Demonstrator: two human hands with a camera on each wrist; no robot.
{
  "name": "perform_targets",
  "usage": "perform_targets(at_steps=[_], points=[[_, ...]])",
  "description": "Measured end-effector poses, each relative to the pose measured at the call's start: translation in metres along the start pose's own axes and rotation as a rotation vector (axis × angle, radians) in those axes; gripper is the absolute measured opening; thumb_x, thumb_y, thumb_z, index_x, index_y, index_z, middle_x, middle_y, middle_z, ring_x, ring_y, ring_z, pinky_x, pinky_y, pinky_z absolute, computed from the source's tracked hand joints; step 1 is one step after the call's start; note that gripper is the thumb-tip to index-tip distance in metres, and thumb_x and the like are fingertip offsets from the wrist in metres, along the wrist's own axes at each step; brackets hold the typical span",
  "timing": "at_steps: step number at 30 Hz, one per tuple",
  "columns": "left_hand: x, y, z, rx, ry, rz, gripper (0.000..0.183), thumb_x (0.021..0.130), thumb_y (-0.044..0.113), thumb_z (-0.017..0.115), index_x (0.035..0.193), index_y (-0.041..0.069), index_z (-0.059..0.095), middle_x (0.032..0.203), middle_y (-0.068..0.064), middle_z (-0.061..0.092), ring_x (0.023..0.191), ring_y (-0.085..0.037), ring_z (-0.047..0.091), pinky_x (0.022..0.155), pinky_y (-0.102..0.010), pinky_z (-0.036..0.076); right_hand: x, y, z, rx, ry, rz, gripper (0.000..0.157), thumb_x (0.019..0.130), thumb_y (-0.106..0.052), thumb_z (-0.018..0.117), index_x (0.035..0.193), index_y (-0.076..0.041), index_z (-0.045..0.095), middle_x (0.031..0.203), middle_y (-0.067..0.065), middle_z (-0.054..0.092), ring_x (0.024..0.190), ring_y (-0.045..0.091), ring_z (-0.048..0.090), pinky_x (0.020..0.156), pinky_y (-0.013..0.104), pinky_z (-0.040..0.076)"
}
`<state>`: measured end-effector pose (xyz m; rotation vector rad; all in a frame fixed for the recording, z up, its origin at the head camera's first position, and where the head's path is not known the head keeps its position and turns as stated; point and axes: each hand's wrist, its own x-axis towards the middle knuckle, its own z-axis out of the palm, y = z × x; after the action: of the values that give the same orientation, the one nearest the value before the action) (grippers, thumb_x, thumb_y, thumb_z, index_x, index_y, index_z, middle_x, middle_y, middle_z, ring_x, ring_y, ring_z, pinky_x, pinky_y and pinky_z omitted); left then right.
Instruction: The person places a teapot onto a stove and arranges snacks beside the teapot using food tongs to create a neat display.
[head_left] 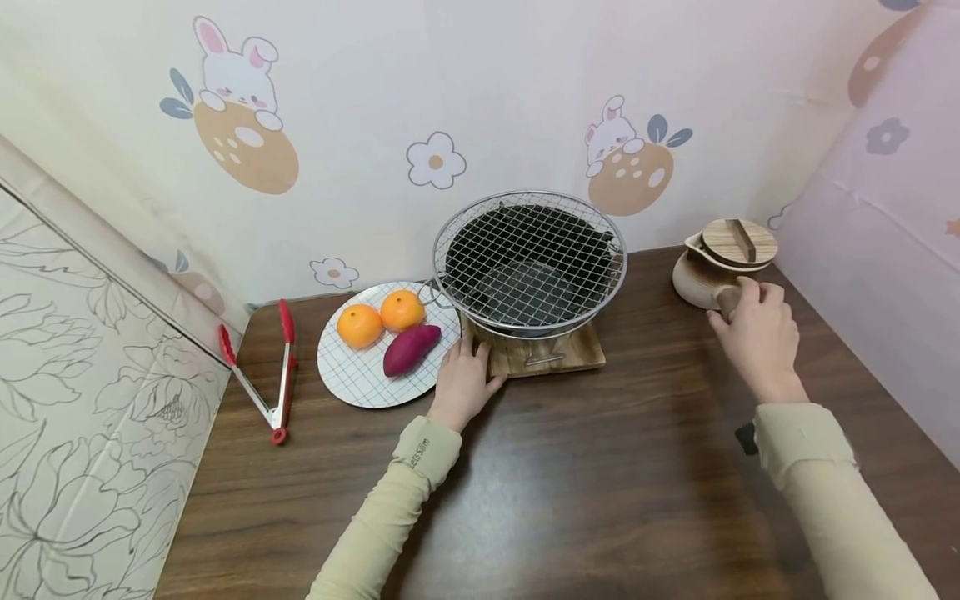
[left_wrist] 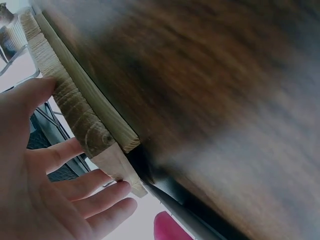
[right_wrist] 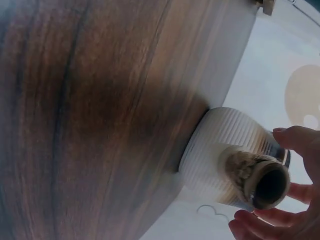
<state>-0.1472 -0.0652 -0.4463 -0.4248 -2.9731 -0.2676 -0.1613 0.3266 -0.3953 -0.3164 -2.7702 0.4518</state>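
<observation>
The teapot (head_left: 692, 283) stands upright on the table (head_left: 585, 483), just beyond the fingers of the right hand (head_left: 761, 333), which are parted loosely about its handle (right_wrist: 242, 170); whether they touch it I cannot tell. The handle's long axis runs toward the person; the spout (head_left: 693, 242) points left. The left hand (head_left: 463, 379), fingers spread, touches the wooden board (head_left: 581, 350), with a plate (head_left: 356, 382) just left of those fingers.

My head camera looks forward and down across the table (head_left: 570, 483) from well back. My left wrist's view, tilted, peers closely past my left hand (left_wrist: 45, 185) at the wooden board (left_wrist: 75, 100); my right wrist's, also tilted, looks from nearby past my right hand (right_wrist: 300, 220) at the pot (right_wrist: 210, 145), and the head view shares both.
</observation>
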Motion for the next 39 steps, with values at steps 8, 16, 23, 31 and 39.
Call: perform_targets(at_steps=[8, 16, 23, 31, 39], points=[[0.000, 0.001, 0.001, 0.013, 0.028, 0.006, 0.062, 0.085, 0.050, 0.067, 0.127, 0.006, 0.059, 0.141, -0.023, 0.050, 0.123, -0.037, 0.054, 0.104, -0.044, 0.045, 0.017, 0.012, 0.005, 0.010, -0.096, 0.083, 0.077, 0.090, -0.030, 0.062, 0.140, 0.014, 0.022, 0.126, 0.046, 0.032, 0.096, 0.067, 0.043, 0.071, 0.070, 0.038], [-0.001, 0.002, 0.000, 0.021, 0.042, 0.018, 0.061, 0.085, 0.050, 0.067, 0.126, 0.005, 0.060, 0.139, -0.023, 0.052, 0.121, -0.037, 0.056, 0.103, -0.044, 0.046, 0.028, 0.015, 0.002, -0.012, -0.151, 0.102, 0.078, 0.091, -0.033, 0.060, 0.130, 0.023, 0.022, 0.119, 0.049, 0.033, 0.093, 0.068, 0.044, 0.070, 0.068, 0.040], [0.000, 0.002, -0.001, 0.021, 0.053, 0.022, 0.061, 0.085, 0.050, 0.067, 0.125, 0.005, 0.061, 0.137, -0.023, 0.053, 0.120, -0.038, 0.056, 0.102, -0.044, 0.046, 0.032, 0.013, 0.000, -0.030, -0.236, 0.150, 0.079, 0.093, -0.036, 0.055, 0.126, 0.027, 0.022, 0.114, 0.052, 0.037, 0.097, 0.069, 0.045, 0.074, 0.067, 0.042], [0.000, 0.001, 0.000, 0.012, 0.059, 0.024, 0.060, 0.084, 0.049, 0.068, 0.124, 0.005, 0.061, 0.136, -0.023, 0.053, 0.122, -0.038, 0.055, 0.103, -0.044, 0.046, 0.038, 0.011, -0.003, -0.059, -0.333, 0.149, 0.077, 0.095, -0.036, 0.051, 0.120, 0.034, 0.030, 0.110, 0.054, 0.043, 0.101, 0.068, 0.046, 0.079, 0.066, 0.044], [0.000, 0.001, 0.000, -0.005, 0.051, 0.015, 0.060, 0.084, 0.048, 0.069, 0.125, 0.005, 0.060, 0.138, -0.023, 0.052, 0.124, -0.039, 0.054, 0.105, -0.045, 0.045, 0.041, 0.015, -0.004, -0.130, -0.334, 0.018, 0.052, 0.094, -0.037, 0.055, 0.101, 0.014, 0.056, 0.102, 0.050, 0.049, 0.094, 0.064, 0.051, 0.073, 0.063, 0.046]])
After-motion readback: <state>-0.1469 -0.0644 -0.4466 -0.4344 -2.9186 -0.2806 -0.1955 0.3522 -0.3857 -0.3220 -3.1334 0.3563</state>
